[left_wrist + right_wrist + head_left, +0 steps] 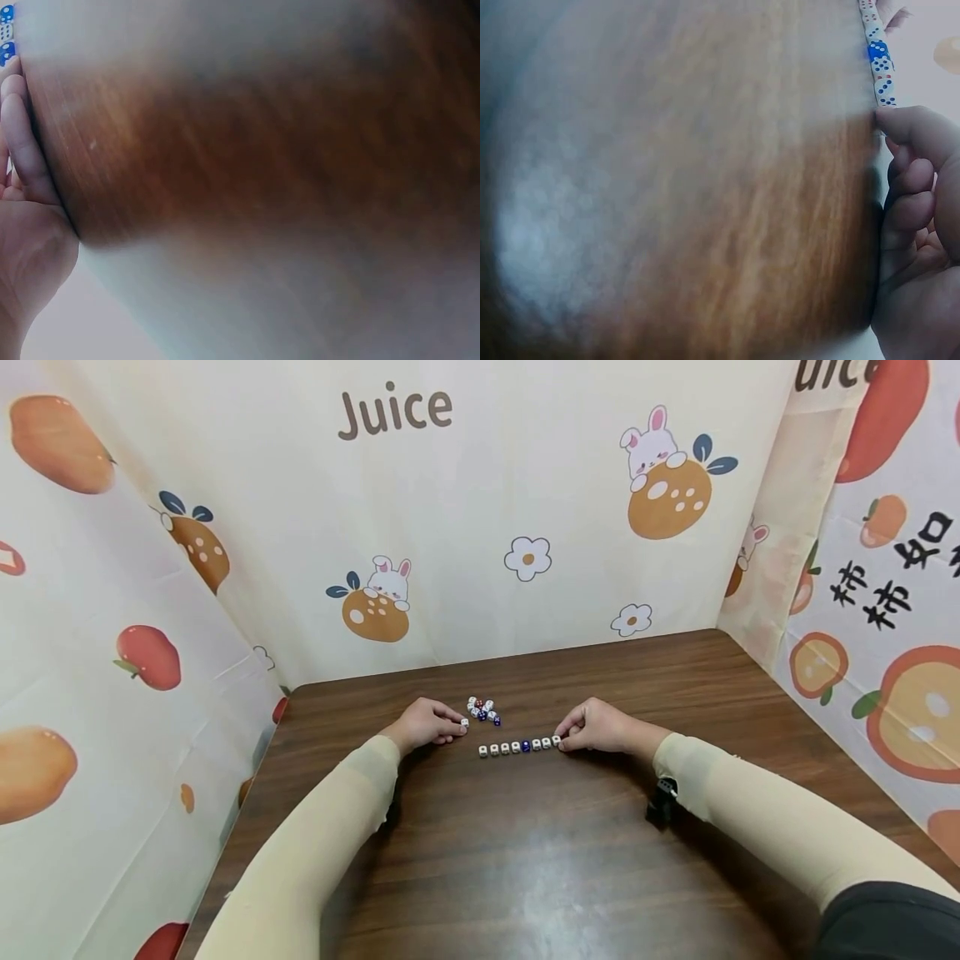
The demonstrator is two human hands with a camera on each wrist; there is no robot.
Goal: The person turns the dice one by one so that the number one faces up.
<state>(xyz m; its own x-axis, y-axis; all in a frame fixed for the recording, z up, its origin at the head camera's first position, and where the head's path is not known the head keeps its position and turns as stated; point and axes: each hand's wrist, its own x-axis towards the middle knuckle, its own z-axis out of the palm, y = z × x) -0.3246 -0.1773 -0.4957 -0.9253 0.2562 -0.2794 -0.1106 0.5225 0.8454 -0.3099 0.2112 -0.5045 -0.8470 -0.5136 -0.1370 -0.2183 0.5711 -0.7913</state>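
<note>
The left hand pinches a white die at 10 o'clock from the 8-dice row, the right hand its 3 o'clock end die, both probably light, hard, slick, best held by opposite faces.

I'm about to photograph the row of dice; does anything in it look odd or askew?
The blue die, fifth from the left in the head view, looks odd because the others in the row of dice are white. The row itself runs roughly straight.
</note>
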